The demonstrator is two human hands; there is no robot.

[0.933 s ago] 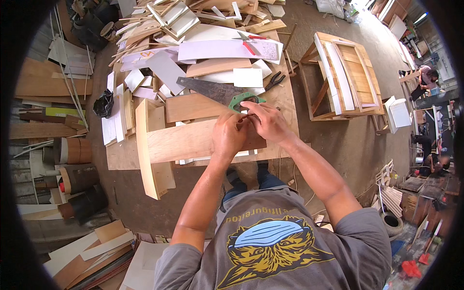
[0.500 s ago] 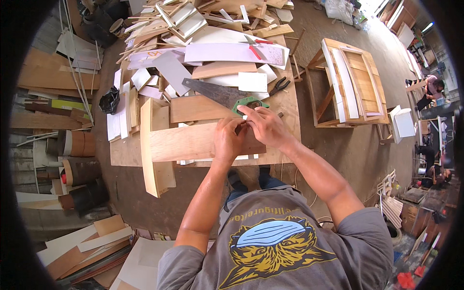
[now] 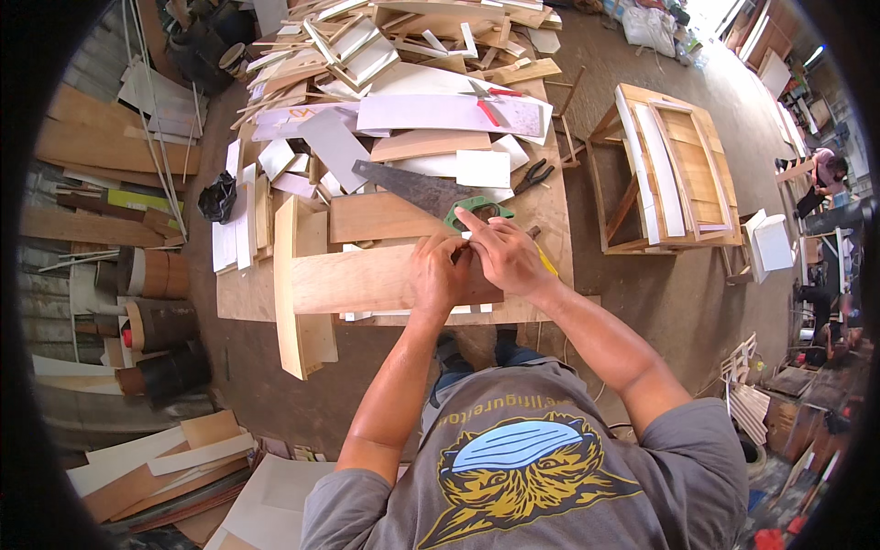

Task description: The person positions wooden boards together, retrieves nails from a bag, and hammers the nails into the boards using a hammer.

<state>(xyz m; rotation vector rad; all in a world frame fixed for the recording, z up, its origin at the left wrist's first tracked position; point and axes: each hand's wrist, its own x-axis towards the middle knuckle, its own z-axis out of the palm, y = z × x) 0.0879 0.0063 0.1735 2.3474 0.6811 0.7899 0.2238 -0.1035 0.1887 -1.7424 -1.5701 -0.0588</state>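
A reddish-brown wooden board (image 3: pixel 353 280) lies near the table's front edge, its left end meeting an upright pale wooden piece (image 3: pixel 288 302). Over the board's right part, my left hand (image 3: pixel 438 277) is closed, thumb and fingers pinched together. Right beside it my right hand (image 3: pixel 509 257) is closed too, fingertips touching those of the left. Whatever they pinch is too small and too covered to name. Just beyond the hands is the green handle (image 3: pixel 477 211) of a handsaw (image 3: pixel 408 188), its dark blade pointing far left. Something yellow (image 3: pixel 547 261) shows behind my right hand.
Black-handled pliers (image 3: pixel 533 176) and red-handled cutters (image 3: pixel 486 108) lie farther back. Wood offcuts (image 3: pixel 357 50) pile up across the table's far half. To the right stands a wooden frame piece (image 3: pixel 678 170); a person (image 3: pixel 825 174) sits at the far right.
The whole view has shifted slightly, with the scene now a little lower and to the right. More of the yellow thing shows beside my right hand. Both hands stay pinched together over the board.
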